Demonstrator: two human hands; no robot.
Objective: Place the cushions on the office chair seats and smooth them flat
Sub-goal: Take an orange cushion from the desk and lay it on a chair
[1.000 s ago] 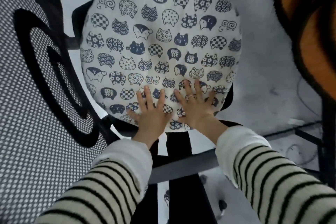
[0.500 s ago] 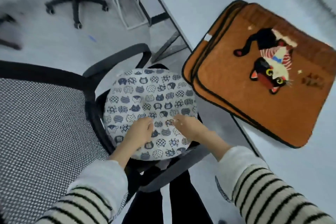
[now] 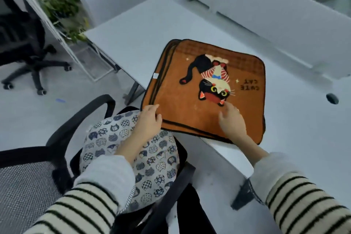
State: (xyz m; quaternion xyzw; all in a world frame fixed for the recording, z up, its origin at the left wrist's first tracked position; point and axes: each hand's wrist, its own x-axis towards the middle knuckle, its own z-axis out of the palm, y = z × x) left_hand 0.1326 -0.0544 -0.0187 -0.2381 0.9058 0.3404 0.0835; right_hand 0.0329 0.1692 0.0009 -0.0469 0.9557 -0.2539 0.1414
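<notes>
A round white cushion (image 3: 152, 159) printed with dark cat heads lies on the seat of the black office chair (image 3: 85, 118) below me. On the white desk (image 3: 148, 24) lies a stack of square brown cushions (image 3: 190, 112) with a black cat picture on top. My left hand (image 3: 149, 119) is at the stack's near left corner, fingers curled over its edge. My right hand (image 3: 230, 118) rests on top of the stack near its front edge, fingers loosely bent.
The chair's mesh backrest (image 3: 22, 182) fills the lower left. A second black office chair (image 3: 24, 43) stands at the far left beside a potted plant (image 3: 60, 7). A white divider panel (image 3: 275, 11) runs along the desk's back. A cable hole (image 3: 332, 98) sits at right.
Both hands left the round cushion on the chair and moved up and right onto the brown cushion stack. My view rose from the seat toward the desk.
</notes>
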